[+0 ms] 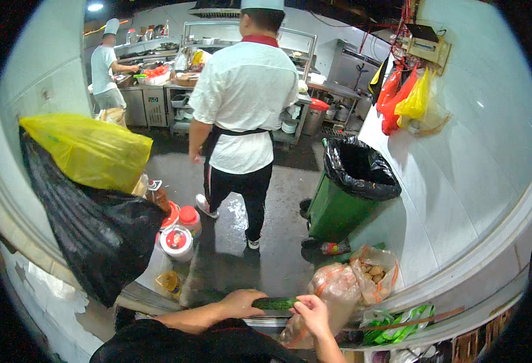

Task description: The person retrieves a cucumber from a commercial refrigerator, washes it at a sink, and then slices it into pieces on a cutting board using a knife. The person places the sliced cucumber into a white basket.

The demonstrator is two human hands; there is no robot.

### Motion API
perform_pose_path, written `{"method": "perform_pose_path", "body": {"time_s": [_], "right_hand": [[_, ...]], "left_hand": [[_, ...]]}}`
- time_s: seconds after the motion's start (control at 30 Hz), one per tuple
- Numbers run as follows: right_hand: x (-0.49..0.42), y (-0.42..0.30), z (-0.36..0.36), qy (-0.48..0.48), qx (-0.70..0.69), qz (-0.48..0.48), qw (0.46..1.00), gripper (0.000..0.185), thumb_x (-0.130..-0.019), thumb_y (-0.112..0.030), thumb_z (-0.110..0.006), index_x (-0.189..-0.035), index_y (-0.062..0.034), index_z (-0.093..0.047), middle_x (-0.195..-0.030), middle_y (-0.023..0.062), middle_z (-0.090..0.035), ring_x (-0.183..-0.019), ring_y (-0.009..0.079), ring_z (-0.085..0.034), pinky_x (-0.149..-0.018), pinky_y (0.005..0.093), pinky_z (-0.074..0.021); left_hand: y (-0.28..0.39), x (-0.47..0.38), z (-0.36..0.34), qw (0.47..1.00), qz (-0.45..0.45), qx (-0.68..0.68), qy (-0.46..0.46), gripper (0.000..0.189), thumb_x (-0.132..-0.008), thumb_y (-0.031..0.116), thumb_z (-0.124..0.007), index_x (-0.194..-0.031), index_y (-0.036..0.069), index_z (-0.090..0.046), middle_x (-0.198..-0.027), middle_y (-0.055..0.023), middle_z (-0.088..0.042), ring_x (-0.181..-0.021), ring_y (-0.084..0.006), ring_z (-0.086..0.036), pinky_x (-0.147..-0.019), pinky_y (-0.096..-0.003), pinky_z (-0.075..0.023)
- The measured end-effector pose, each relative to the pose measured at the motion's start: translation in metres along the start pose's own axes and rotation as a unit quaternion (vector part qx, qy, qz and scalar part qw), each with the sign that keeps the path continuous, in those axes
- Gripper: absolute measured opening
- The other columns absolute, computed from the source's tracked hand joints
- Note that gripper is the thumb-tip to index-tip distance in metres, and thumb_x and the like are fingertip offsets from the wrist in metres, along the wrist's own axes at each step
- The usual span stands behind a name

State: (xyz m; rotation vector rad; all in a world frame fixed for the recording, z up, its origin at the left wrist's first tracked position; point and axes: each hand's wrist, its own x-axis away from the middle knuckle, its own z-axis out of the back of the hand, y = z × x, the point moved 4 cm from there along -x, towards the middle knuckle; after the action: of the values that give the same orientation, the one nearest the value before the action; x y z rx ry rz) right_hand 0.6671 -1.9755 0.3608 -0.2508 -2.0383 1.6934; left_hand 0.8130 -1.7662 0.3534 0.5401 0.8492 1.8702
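Observation:
A dark green cucumber [275, 303] lies level between my two hands, low in the middle of the view. At its left end, my left hand [243, 303] is closed around it. The fingers of my right hand [310, 312] pinch its other end. Just beyond my right hand stand clear plastic sacks [336, 283], one of them holding brown, potato-like lumps [374, 272]. A dark sleeve covers my upper arm, and the undersides of both hands are hidden.
A co-worker [248, 104] stands ahead, back turned; another person [105, 68] works at the far left counter. A green wheeled bin [343, 208] stands right. At left are lidded tubs [176, 242] and large black [98, 236] and yellow bags [93, 149]. Green-printed bags [400, 324] lie lower right.

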Motion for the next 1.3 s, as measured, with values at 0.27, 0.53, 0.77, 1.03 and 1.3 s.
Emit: {"method": "perform_pose_path", "body": {"time_s": [0.27,0.53,0.77,1.03,1.3], "right_hand": [[-0.193,-0.029,-0.030,-0.042,0.059,-0.017,0.997,0.015,-0.092,-0.003,-0.078,-0.105,0.0002,-0.072,-0.092,0.0063,-0.075,-0.082,0.0121,-0.069,-0.077,0.0275,-0.0573],[-0.375,-0.134,-0.069,0.008,0.154,0.074,0.985,0.010,-0.090,-0.002,-0.079,-0.096,-0.0009,-0.072,-0.089,0.0036,-0.073,-0.079,0.0103,-0.066,-0.075,0.0267,-0.0545],[-0.472,-0.235,-0.075,-0.043,0.139,0.043,0.988,0.009,-0.096,-0.005,-0.073,-0.103,-0.0008,-0.070,-0.092,0.0042,-0.073,-0.080,0.0115,-0.068,-0.076,0.0285,-0.0554],[-0.613,-0.286,-0.061,-0.071,0.137,0.029,0.988,0.022,-0.100,-0.006,-0.065,-0.119,0.0013,-0.072,-0.100,0.0059,-0.076,-0.090,0.0124,-0.070,-0.084,0.0284,-0.0564],[-0.821,-0.372,-0.069,-0.145,0.171,0.095,0.970,0.018,-0.098,-0.006,-0.065,-0.112,0.0014,-0.075,-0.101,0.0067,-0.075,-0.091,0.0130,-0.070,-0.083,0.0286,-0.0559]], "left_hand": [[-0.079,-0.099,0.082,0.996,0.048,0.015,0.078,0.052,-0.084,0.036,-0.083,-0.127,0.010,-0.068,-0.114,-0.0163,-0.070,-0.109,-0.0377,-0.067,-0.093,-0.0462,-0.0535],[-0.137,-0.247,0.239,0.995,0.043,-0.027,0.087,0.054,-0.082,0.034,-0.083,-0.128,0.009,-0.068,-0.110,-0.0140,-0.071,-0.107,-0.0365,-0.068,-0.092,-0.0460,-0.0546],[-0.122,-0.345,0.358,0.998,0.016,-0.036,0.056,0.056,-0.083,0.032,-0.084,-0.131,0.008,-0.067,-0.114,-0.0153,-0.071,-0.105,-0.0381,-0.068,-0.092,-0.0469,-0.0549],[-0.173,-0.485,0.432,1.000,0.020,-0.014,-0.017,0.057,-0.081,0.023,-0.084,-0.133,0.008,-0.066,-0.117,-0.0155,-0.070,-0.109,-0.0369,-0.068,-0.092,-0.0453,-0.0549],[-0.235,-0.645,0.538,0.999,0.034,-0.013,-0.014,0.057,-0.082,0.024,-0.086,-0.133,0.008,-0.066,-0.117,-0.0156,-0.070,-0.109,-0.0355,-0.068,-0.094,-0.0429,-0.0548]]}}
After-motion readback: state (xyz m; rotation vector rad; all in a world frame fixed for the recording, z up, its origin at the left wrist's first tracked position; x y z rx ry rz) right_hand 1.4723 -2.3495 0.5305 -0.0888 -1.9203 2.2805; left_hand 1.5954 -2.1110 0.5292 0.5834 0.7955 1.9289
